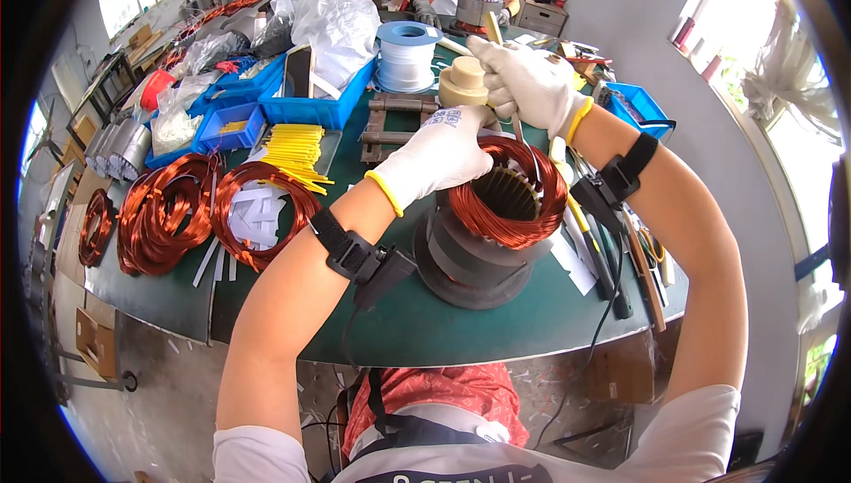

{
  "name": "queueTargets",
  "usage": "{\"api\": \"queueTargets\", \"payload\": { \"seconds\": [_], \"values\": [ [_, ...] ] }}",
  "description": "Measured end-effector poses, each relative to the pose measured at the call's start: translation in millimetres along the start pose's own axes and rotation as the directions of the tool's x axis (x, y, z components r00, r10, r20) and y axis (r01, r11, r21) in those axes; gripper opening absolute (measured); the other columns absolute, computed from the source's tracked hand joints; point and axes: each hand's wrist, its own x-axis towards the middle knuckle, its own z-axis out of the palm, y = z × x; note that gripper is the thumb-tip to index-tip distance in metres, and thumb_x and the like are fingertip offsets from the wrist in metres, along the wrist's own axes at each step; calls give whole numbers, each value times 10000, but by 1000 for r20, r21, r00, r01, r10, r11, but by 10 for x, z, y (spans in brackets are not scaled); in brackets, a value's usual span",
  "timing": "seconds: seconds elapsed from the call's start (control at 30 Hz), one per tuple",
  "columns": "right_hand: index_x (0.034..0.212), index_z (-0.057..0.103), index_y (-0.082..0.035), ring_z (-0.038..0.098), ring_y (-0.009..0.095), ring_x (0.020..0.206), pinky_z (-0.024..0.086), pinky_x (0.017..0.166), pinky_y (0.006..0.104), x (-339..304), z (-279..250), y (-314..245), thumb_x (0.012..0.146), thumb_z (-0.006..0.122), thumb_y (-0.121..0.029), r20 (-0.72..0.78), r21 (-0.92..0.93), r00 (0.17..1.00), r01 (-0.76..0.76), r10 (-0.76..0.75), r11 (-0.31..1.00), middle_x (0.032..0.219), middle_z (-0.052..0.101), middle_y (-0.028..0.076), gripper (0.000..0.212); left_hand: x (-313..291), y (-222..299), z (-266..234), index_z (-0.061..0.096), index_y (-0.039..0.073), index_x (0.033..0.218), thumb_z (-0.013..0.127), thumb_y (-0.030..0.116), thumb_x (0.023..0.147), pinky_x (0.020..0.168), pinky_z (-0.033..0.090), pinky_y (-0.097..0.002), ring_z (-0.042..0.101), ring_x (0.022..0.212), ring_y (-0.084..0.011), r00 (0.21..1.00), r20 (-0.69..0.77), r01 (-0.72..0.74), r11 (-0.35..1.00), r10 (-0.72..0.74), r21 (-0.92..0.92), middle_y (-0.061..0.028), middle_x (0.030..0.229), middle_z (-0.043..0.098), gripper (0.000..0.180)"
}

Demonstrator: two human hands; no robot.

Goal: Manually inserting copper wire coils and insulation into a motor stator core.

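plainly, the green tabletop (377,332) is the biggest thing, carrying all the rest. next comes the dark motor core (456,257), upright on its wide round foot, just off the middle of the view toward four o'clock. i judge it heavy and rigid, steady enough to work against; to shift it, grip low on the body at three and nine o'clock, below the copper. loose copper coils (167,217) lie well apart at its nine o'clock, probably springy and easily tangled.

on top sits the copper winding ring (512,233), bulging round the opening. it likely gives a little under pressure, its strands smooth and slippery, their coating easy to scratch; press with flat fingers along the outer curve.

the gloved left hand (441,155) rests at the ring's ten o'clock, half curled; its fingertips are hidden, so i cannot tell whether it grips wire. the gloved right hand (536,84), above the ring's twelve o'clock, is nearly closed around what looks like a tan stick (493,29), seemingly stiff and light, best held mid-length. smallest, pale slot liners (532,180) show inside the bore and look thin, easily creased.
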Motion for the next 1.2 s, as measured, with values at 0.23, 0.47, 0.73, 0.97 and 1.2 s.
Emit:
{"api": "queueTargets", "payload": {
  "seconds": [0.23,0.47,0.73,0.97,1.2],
  "values": [
    [684,367,-191,284,13,425,216,397,200,2,-149,61,981,584,-398,-54,37,998,-18,20,999,557,314,-105,422,174,-111,43,617,1,1130,667,91,759,895,504,-361,647,999,-304,984,31,-177,984,177,-28,-177,1055,681,385],
    [701,378,-164,248,48,424,200,392,230,-70,-294,313,969,588,-385,-286,311,948,231,-142,922,553,290,-70,406,242,-118,-24,646,6,1125,692,127,746,885,511,-343,658,977,-280,975,126,-172,979,185,-106,-164,1056,692,401],
    [642,292,-190,178,54,440,172,394,237,-328,-236,415,1028,498,-358,-427,320,857,441,-288,839,536,214,-76,469,260,-83,-49,637,13,1166,686,141,756,948,494,-333,652,1052,-252,965,166,-192,978,203,-82,-161,1107,688,432],
    [622,308,-183,218,47,429,172,406,225,-388,-284,465,1016,516,-370,-273,368,864,501,-424,784,538,253,-83,483,276,-100,-29,644,-16,1166,695,126,758,964,492,-333,661,1044,-260,953,153,-247,964,260,-98,-177,1107,691,435],
    [604,294,-172,236,56,430,189,409,234,-476,-335,560,1017,508,-377,-326,443,768,639,-552,628,532,271,-73,508,277,-62,-43,647,-13,1171,693,126,759,960,498,-334,664,1041,-253,960,117,-251,967,256,-54,-172,1099,697,437]
  ]
}}
